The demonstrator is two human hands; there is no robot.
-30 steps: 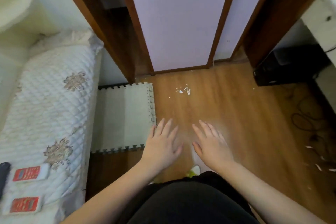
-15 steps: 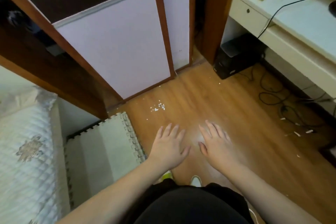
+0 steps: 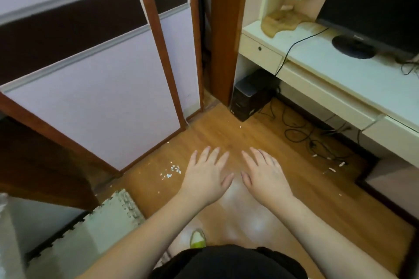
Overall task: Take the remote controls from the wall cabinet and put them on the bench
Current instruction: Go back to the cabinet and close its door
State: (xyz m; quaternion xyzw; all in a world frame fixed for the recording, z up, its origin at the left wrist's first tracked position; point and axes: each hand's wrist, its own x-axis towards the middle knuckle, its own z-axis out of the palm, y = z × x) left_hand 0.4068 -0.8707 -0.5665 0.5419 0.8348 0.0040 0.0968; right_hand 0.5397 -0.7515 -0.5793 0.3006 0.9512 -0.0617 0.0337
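Hovering flat, left hand [image 3: 207, 178] and right hand [image 3: 264, 174] above floor [image 3: 226, 133].

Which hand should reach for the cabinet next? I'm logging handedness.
Left, probably: the left hand hangs nearer the cabinet; the right hand is on the desk side. Both are open and empty.

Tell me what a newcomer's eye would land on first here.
Two bare hands, left hand and right hand, held flat and empty over the wooden floor at centre. Behind them on the left stands a pale sliding door; on the right a dark monitor sits on a white desk.
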